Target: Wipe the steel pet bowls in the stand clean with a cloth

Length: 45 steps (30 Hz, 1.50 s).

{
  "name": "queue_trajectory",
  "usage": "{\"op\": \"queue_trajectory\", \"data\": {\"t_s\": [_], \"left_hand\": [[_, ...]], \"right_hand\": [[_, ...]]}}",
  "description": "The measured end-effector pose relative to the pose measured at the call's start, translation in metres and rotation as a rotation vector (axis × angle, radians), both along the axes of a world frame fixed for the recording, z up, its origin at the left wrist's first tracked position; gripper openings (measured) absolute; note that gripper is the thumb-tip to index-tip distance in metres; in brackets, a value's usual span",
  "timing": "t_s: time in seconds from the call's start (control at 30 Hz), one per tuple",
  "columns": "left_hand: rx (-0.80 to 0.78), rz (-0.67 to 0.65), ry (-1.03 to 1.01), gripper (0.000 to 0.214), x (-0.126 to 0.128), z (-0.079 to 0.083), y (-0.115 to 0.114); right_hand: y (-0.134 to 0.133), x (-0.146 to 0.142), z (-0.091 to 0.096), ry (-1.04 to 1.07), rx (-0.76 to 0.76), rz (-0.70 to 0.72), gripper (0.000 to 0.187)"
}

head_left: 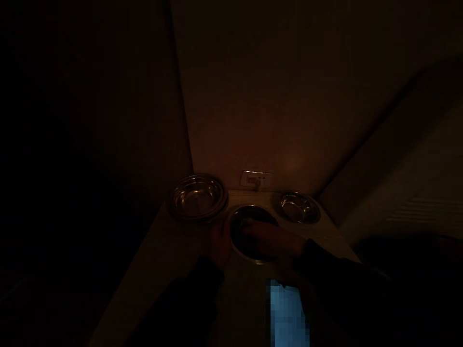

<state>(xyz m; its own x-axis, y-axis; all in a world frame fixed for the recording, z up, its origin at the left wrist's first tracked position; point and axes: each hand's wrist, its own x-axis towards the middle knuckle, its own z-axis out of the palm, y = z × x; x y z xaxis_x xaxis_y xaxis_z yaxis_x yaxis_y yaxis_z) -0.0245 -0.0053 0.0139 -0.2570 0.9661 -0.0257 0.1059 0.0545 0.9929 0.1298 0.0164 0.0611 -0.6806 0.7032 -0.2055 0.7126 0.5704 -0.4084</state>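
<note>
The scene is very dark. A steel bowl (253,255) sits on a pale counter (173,250) in front of me. My left hand (220,243) is against the bowl's left rim, its fingers curled round the edge. My right hand (273,239) reaches into the bowl from the right, fingers lying flat inside it; whether anything is under them is hidden by the dark. Both arms are in dark sleeves.
A larger steel bowl (197,197) stands at the back left of the counter, a smaller one (300,207) at the back right. A wall socket plate (256,179) is on the wall behind. A lit blue screen (287,313) glows below my hands.
</note>
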Motion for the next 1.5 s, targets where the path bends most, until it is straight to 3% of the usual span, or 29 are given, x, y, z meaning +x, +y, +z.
{"op": "queue_trajectory", "data": {"t_s": [0.2, 0.3, 0.47, 0.63, 0.77, 0.87, 1.07, 1.2, 1.33, 1.5], "left_hand": [[-0.001, -0.035, -0.040, 0.030, -0.001, 0.002, -0.001], [-0.003, -0.010, -0.043, 0.029, -0.002, 0.003, -0.001], [0.005, -0.021, -0.050, 0.030, -0.004, 0.002, 0.001], [0.008, -0.041, -0.061, 0.031, -0.003, 0.000, 0.001], [0.013, -0.035, -0.101, 0.031, -0.003, -0.002, 0.001], [0.020, -0.036, -0.120, 0.030, -0.003, -0.001, 0.001], [-0.030, -0.006, -0.121, 0.031, -0.005, 0.002, 0.000], [-0.074, -0.030, -0.142, 0.032, -0.004, 0.004, -0.001], [-0.064, 0.009, -0.108, 0.029, -0.004, 0.009, 0.000], [-0.060, 0.023, -0.141, 0.027, -0.005, 0.010, 0.002]], "right_hand": [[0.010, -0.017, -0.007, 0.079, 0.040, -0.246, 0.031], [0.006, -0.016, 0.007, 0.090, -0.063, -0.215, 0.035], [-0.007, 0.005, 0.031, 0.057, -0.200, -0.141, 0.066], [-0.006, 0.010, 0.033, 0.036, -0.142, -0.212, 0.051], [-0.003, 0.012, 0.043, 0.056, 0.012, -0.344, 0.040], [-0.008, 0.006, 0.050, 0.096, 0.071, -0.362, 0.037], [-0.016, -0.012, 0.035, 0.138, -0.062, -0.248, 0.038], [-0.011, -0.009, 0.018, 0.134, 0.030, -0.307, 0.039], [-0.012, -0.017, 0.003, 0.134, 0.049, -0.238, 0.035], [-0.020, -0.028, 0.001, 0.136, 0.087, -0.279, 0.035]]}}
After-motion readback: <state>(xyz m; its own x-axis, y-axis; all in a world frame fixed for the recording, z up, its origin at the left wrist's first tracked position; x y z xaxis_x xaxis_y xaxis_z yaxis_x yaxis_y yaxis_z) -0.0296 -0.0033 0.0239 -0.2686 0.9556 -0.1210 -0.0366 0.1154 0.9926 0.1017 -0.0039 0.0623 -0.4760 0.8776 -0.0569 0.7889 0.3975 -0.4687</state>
